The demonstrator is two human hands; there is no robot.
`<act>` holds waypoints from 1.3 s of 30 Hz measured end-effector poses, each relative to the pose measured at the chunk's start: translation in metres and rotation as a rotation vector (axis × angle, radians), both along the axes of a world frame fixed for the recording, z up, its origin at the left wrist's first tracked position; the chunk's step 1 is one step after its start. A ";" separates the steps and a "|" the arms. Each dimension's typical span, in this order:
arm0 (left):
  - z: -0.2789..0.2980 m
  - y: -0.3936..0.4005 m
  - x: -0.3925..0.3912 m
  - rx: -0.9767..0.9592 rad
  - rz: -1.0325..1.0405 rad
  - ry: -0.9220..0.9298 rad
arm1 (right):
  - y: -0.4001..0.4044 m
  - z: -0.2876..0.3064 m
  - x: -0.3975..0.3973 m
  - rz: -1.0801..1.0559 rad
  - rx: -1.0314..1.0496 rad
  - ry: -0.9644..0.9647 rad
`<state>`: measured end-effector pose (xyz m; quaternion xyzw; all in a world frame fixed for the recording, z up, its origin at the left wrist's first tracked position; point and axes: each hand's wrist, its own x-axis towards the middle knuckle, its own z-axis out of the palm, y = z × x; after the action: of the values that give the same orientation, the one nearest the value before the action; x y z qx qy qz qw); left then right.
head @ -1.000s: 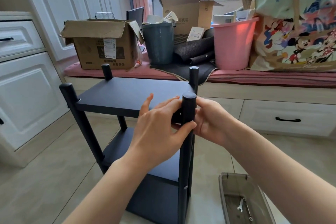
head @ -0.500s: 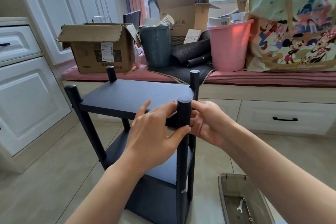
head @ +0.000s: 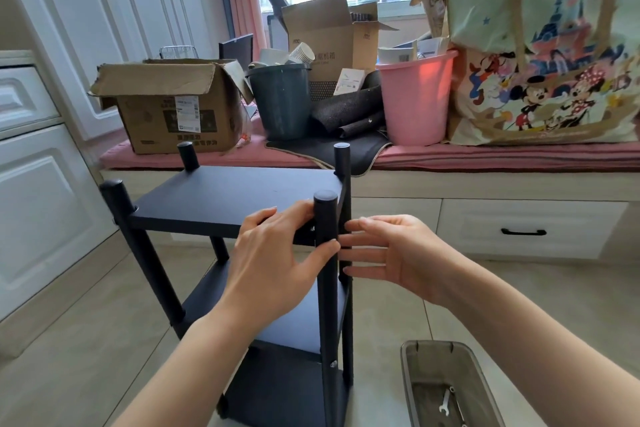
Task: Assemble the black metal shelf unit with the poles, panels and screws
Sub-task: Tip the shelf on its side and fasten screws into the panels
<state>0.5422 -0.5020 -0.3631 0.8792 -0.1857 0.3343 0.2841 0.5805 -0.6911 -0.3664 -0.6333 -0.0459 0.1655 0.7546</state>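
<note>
The left hand is gripping the near pole of the black shelf unit standing on the tiled floor, the right hand is hovering spread just beside it, and beyond both a cardboard box is showing an unreadable label.

Shelf unit by the left hand is showing matte black on panels and poles. Beyond the hands: brown cardboard box, dark grey-green bin, pink bucket, cream tote with a cartoon-mouse and castle print, all sitting on a pink striped cushion. Below the right hand, a smoky translucent tray is holding a silver wrench.
</note>
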 end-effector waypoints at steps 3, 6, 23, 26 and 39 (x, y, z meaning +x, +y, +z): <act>-0.002 -0.007 0.007 -0.016 0.012 -0.013 | -0.022 -0.007 0.005 0.005 -0.067 0.021; -0.005 -0.013 0.013 -0.021 0.005 -0.053 | -0.052 -0.031 0.014 0.004 -0.125 0.062; -0.016 -0.043 0.028 0.062 0.112 -0.094 | -0.141 -0.322 0.037 -0.024 -0.828 0.484; -0.020 -0.045 0.030 0.070 0.135 -0.101 | -0.133 -0.350 0.035 0.085 -1.078 0.458; -0.023 -0.051 0.032 0.084 0.185 -0.096 | -0.132 -0.390 -0.002 0.405 -1.527 0.179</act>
<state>0.5739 -0.5526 -0.3860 0.8867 -0.1310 0.3928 0.2055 0.5789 -0.8235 -0.7565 -0.9391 0.0267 0.3357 0.0680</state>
